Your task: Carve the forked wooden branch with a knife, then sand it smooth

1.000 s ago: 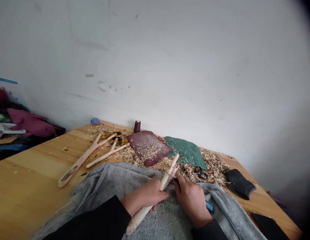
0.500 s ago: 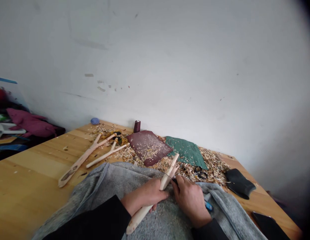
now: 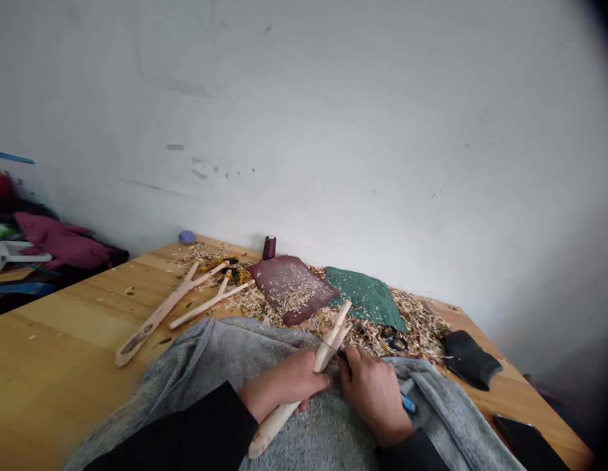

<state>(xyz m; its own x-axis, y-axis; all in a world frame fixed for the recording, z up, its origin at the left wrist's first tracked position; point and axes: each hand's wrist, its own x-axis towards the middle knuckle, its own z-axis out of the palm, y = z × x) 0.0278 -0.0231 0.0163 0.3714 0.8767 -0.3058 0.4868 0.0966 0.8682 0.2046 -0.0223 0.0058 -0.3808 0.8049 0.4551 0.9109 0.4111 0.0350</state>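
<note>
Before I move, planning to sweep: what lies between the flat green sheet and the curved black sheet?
Pale brown wood shavings lie there, in the head view.

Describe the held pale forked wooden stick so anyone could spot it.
At the brown wooden table, find the rumpled gray cloth. Over it, the left hand grips a pale peeled forked wooden stick. Unlike two pale forked sticks on the table, it's held.

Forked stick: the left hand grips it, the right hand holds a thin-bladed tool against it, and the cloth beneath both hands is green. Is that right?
Not quite: the cloth beneath both hands is grey, not green, as the head view shows. The left hand does grip the forked stick, and the right hand holds the thin-bladed tool against it.
</note>
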